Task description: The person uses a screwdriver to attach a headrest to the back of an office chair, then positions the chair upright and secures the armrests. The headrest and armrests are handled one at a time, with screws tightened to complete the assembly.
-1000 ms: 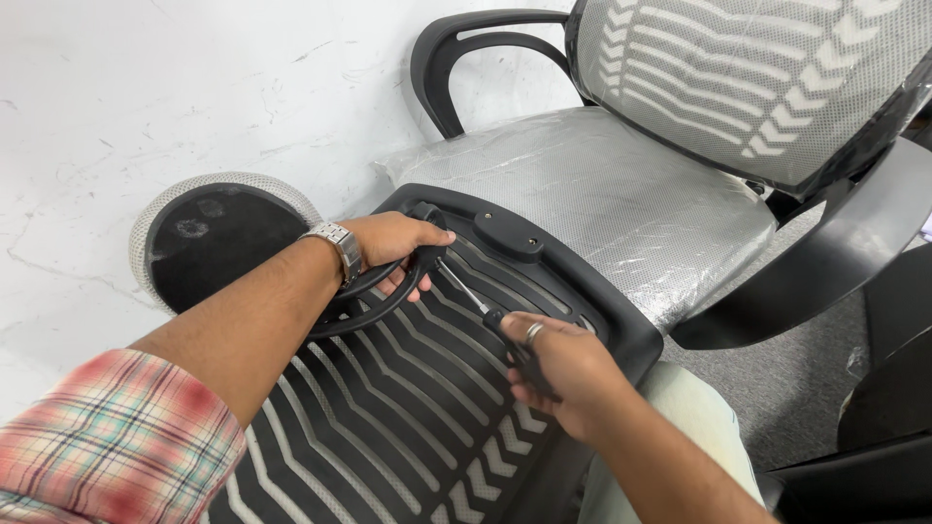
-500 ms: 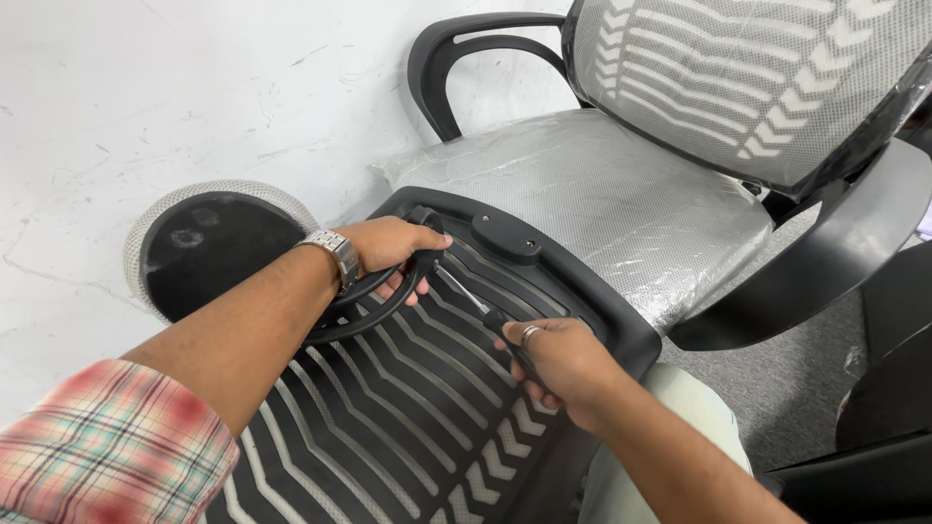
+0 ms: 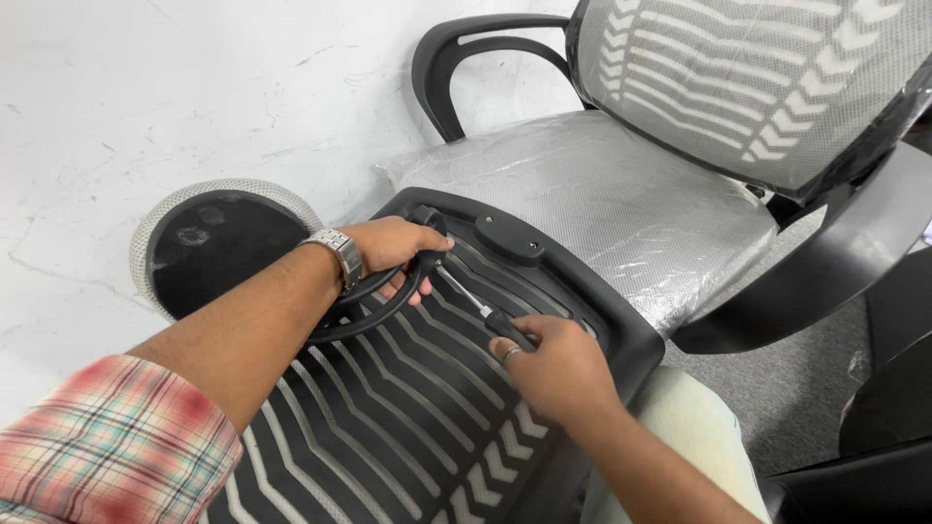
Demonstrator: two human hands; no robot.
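Left hand point(image 3: 393, 245) clamped on black armrest point(image 3: 374, 306), held against chair back point(image 3: 408, 408) — right hand point(image 3: 553, 364) grips screwdriver point(image 3: 481, 309), tip at joint; fastening apparently unfinished.

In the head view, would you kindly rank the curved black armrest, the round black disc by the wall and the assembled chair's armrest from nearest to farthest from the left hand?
1. Curved black armrest: gripped in the left hand.
2. Round black disc: left, by the wall.
3. Assembled chair's armrest: above, at the top.
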